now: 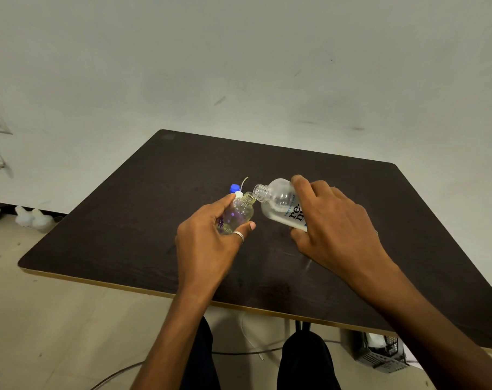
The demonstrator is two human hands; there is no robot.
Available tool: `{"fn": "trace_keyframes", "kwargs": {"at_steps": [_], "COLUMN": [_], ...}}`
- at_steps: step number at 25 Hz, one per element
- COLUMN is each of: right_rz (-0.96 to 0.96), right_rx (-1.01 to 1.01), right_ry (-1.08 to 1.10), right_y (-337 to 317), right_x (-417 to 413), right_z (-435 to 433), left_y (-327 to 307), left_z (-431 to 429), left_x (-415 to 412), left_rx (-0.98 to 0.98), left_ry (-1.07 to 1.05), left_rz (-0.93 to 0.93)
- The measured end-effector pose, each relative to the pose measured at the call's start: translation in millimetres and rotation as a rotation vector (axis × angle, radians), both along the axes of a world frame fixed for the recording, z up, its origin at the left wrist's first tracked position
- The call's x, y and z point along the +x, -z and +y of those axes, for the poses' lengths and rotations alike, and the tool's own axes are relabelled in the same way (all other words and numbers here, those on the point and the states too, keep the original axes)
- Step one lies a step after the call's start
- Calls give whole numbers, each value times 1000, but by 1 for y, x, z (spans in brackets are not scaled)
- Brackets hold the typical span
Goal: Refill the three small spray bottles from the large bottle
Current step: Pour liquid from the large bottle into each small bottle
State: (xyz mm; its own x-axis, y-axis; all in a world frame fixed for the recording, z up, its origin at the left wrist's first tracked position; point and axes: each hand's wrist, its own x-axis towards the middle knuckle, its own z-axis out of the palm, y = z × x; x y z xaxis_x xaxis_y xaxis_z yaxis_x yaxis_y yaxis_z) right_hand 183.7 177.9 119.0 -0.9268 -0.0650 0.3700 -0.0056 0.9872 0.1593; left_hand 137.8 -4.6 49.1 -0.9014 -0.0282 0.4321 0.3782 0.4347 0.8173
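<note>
Large bottle (278,201), label perhaps "renu", mouth beside open small spray bottle (240,213).

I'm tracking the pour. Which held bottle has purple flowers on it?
The small clear bottle in the left hand; the large bottle in the right hand bears black lettering.

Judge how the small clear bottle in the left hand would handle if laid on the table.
The small bottle looks round-bodied, so on its side it would probably roll. Little liquid shows inside, so it is likely light and easy to tip. Its neck is uncapped, so any contents could spill.
</note>
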Motion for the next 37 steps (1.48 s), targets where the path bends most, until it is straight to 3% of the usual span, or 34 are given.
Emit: {"fn": "trace_keyframes", "kwargs": {"at_steps": [37], "right_rz": [-16], "right_rx": [40], "right_ry": [-8], "right_y": [-6], "right_x": [-5], "right_z": [6], "left_y": [4], "left_z": [7], "left_x": [-1], "left_rx": [20], "left_ry": [-15], "left_rz": [-8]}}
